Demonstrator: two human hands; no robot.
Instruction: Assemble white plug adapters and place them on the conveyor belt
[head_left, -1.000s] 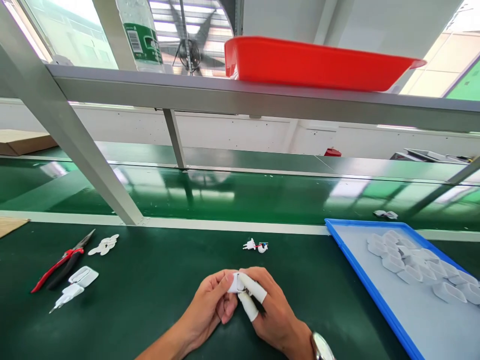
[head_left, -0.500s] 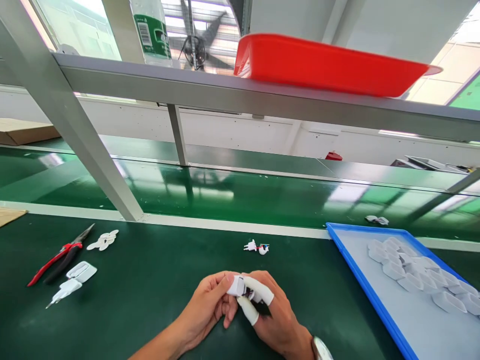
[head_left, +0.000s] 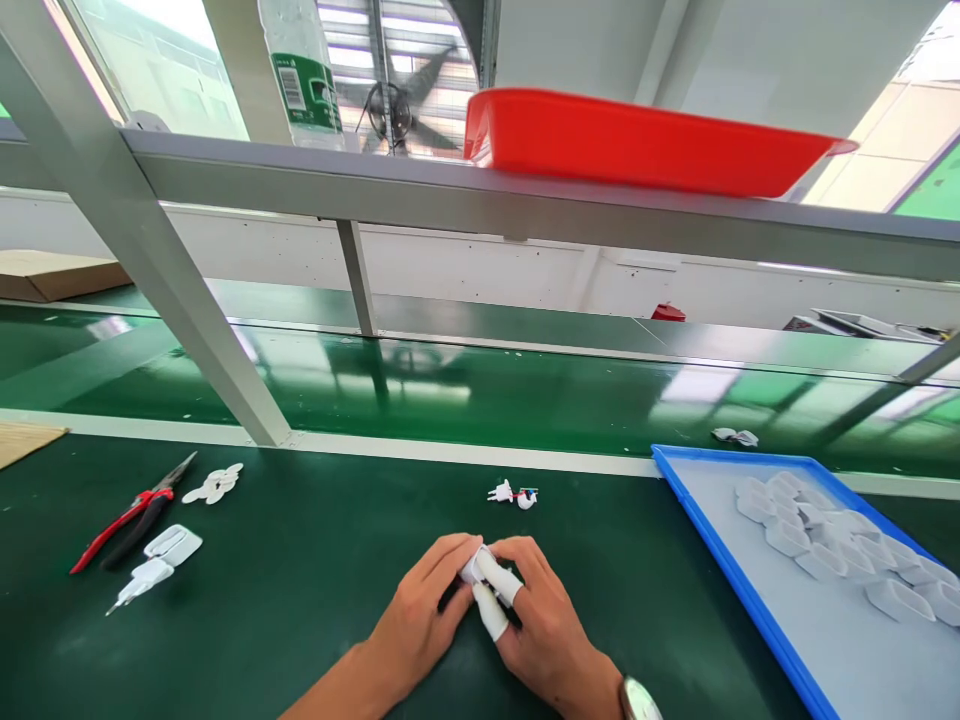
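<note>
Between my hands, low in the middle of the head view, is a small white plastic part (head_left: pixel 471 572), mostly covered by fingers. My left hand (head_left: pixel 429 612) grips its left side with thumb and fingers. My right hand (head_left: pixel 541 625), with white covers on two fingertips and a watch at the wrist, pinches its right side. Beyond them on the dark green table lies a small white plug piece (head_left: pixel 501 491) beside a white piece with red and blue bits (head_left: pixel 526 497).
Red-handled pliers (head_left: pixel 135 512), flat white pieces (head_left: pixel 214 484) and white housings (head_left: pixel 174 544) lie at left. A blue-rimmed tray (head_left: pixel 739 585) with several translucent white shells (head_left: pixel 787 538) stands at right. Above runs a metal shelf (head_left: pixel 420 190) with a red tray (head_left: pixel 637 145) and a bottle (head_left: pixel 304 85).
My left hand has turned over the white part, with its back now facing up, and covers more of it. My right fingers have shifted slightly left. The small piece on the belt has moved left.
</note>
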